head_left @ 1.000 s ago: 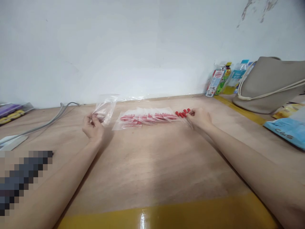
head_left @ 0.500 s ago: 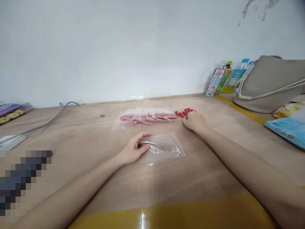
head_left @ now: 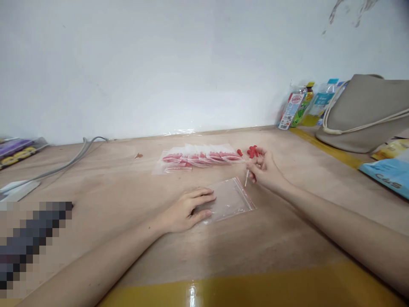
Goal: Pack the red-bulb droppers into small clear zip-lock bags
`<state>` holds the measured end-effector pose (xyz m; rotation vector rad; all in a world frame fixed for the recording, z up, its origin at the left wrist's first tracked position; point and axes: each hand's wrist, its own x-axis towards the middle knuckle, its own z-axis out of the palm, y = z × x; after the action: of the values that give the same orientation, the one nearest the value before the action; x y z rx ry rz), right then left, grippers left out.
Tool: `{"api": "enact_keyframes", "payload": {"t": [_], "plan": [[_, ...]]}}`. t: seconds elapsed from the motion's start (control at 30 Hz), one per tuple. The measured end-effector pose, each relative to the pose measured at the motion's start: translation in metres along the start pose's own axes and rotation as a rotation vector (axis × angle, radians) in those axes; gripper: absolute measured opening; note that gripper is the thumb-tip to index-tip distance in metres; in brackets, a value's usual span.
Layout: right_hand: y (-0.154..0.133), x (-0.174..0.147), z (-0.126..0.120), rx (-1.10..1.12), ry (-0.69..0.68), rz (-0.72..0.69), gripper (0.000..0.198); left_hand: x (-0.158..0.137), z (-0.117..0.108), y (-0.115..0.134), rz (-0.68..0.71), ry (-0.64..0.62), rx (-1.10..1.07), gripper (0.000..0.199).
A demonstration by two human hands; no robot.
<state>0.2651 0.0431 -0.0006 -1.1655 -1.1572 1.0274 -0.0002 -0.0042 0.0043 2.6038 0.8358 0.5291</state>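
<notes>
My left hand (head_left: 188, 209) lies with fingers spread on the left part of a clear zip bag (head_left: 230, 200), which is flat on the table with its red-lined zip edge toward the right. Just beyond that edge, my right hand (head_left: 263, 168) is closed on a dropper (head_left: 246, 178). The dropper's thin clear tube points down toward the bag; its upper end is hidden by my fingers. Behind that hand lie several red-bulbed droppers (head_left: 252, 151), partly covered. One red bulb (head_left: 239, 152) lies apart, beside a row of overlapping clear bags (head_left: 201, 155) with red contents.
Bottles (head_left: 321, 102) and a drink carton (head_left: 291, 111) stand against the wall at the right. Near them are a grey drawstring bag (head_left: 361, 111) and a blue packet (head_left: 385, 175). A grey cable (head_left: 68, 160) crosses the left side, near purple and yellow packets (head_left: 19, 151).
My right hand has drawn back slightly from the red bulbs, and a dropper tube now shows in it. My left hand has flattened and moved farther onto the zip bag.
</notes>
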Motion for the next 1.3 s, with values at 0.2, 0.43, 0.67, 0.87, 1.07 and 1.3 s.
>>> {"api": "enact_keyframes", "payload": {"t": [0.2, 0.43, 0.67, 0.87, 1.07, 1.3], "plan": [[0.006, -0.018, -0.006, -0.045, 0.016, -0.002, 0.082, -0.001, -0.001, 0.0, -0.013, -0.015, 0.031, 0.039], [0.007, -0.018, -0.007, -0.021, 0.045, -0.012, 0.078, -0.002, 0.0, -0.002, -0.01, -0.005, 0.005, 0.04], [-0.003, -0.029, 0.002, 0.128, 0.019, 0.121, 0.043, -0.001, 0.0, -0.002, -0.02, -0.012, 0.009, 0.04], [-0.004, -0.031, -0.007, 0.227, -0.186, 0.294, 0.024, 0.0, -0.001, 0.001, -0.003, -0.004, 0.003, 0.047], [0.0, -0.021, -0.028, -0.02, -0.491, 0.177, 0.027, 0.0, -0.001, 0.001, -0.01, 0.006, 0.003, 0.049], [0.004, -0.016, -0.022, -0.303, -0.66, 0.066, 0.031, 0.0, -0.001, -0.001, -0.024, -0.017, 0.035, 0.05]]}}
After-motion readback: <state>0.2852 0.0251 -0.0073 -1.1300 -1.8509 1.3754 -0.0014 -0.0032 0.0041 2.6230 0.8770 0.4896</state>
